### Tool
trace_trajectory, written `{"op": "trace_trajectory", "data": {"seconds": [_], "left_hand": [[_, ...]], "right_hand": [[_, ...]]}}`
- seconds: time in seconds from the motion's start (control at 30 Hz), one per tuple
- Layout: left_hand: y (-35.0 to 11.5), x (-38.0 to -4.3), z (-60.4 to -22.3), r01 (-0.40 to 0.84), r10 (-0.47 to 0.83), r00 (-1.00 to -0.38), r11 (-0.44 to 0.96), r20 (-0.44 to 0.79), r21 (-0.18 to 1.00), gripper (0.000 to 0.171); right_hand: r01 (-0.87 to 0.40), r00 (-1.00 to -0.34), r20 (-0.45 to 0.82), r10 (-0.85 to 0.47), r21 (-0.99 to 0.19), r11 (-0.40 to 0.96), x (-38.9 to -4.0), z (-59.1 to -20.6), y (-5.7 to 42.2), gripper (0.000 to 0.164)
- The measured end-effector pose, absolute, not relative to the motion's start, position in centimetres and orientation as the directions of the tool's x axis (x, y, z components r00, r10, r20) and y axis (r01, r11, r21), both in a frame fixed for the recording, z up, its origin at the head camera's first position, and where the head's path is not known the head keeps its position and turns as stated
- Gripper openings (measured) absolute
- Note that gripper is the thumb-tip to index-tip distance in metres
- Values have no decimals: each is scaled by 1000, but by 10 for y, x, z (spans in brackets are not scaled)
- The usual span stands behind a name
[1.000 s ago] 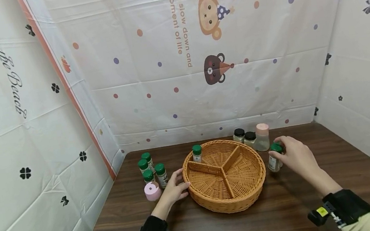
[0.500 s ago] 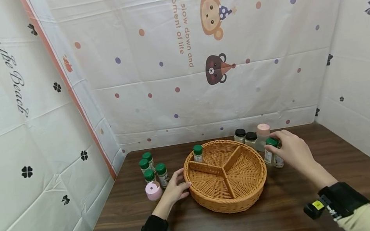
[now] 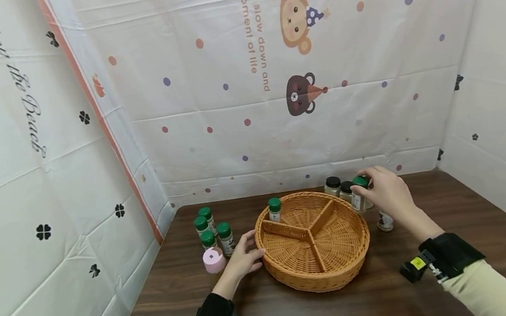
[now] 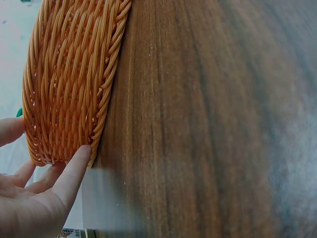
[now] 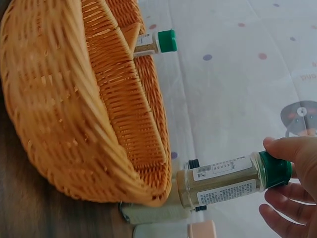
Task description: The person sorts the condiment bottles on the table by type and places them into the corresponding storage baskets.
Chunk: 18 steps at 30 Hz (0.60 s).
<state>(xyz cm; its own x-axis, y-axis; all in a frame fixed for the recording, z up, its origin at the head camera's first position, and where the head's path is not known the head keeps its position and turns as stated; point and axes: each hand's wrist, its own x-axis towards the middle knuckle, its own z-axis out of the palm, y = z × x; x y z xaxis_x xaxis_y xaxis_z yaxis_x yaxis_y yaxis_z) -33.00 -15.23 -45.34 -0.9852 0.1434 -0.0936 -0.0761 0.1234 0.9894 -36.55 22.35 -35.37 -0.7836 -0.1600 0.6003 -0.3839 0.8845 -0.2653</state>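
My left hand (image 3: 242, 259) holds the left side of the round wicker basket (image 3: 319, 281), fingers against its woven outer wall (image 4: 69, 84). Three compartments divide the basket; a green-capped spice jar (image 3: 275, 210) stands in the rear one. With thumb and fingers, my right hand (image 3: 387, 190) pinches the green cap of another spice jar (image 5: 225, 181). That jar is raised off the table, just beyond the basket's right rim, and shows pale powder and a white label in the right wrist view. A further spice jar (image 3: 385, 221) stands on the table below the right hand, its top hidden.
Several green-capped jars (image 3: 226, 239) stand left of the basket, with a pink-lidded container (image 3: 214, 260) in front. Behind its right rim are two black-capped jars (image 3: 333, 185); a pink-lidded jar (image 5: 202, 229) is mostly hidden by the right hand in the head view. Patterned cloth (image 3: 232, 145) hangs behind.
My right hand has moved left and back with its spice jar, coming close to the basket's right rim and uncovering the jar beneath. The left hand stays on the basket.
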Motion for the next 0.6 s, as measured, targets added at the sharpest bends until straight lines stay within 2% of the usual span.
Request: {"op": "trace_trajectory", "data": {"seconds": [0.6], "left_hand": [[-152,-331,-455,-72,138,-987,118,-88,990,64]], "right_hand": [[-355,-824,550,-132,-321,878,-406,-354,181,42]]}}
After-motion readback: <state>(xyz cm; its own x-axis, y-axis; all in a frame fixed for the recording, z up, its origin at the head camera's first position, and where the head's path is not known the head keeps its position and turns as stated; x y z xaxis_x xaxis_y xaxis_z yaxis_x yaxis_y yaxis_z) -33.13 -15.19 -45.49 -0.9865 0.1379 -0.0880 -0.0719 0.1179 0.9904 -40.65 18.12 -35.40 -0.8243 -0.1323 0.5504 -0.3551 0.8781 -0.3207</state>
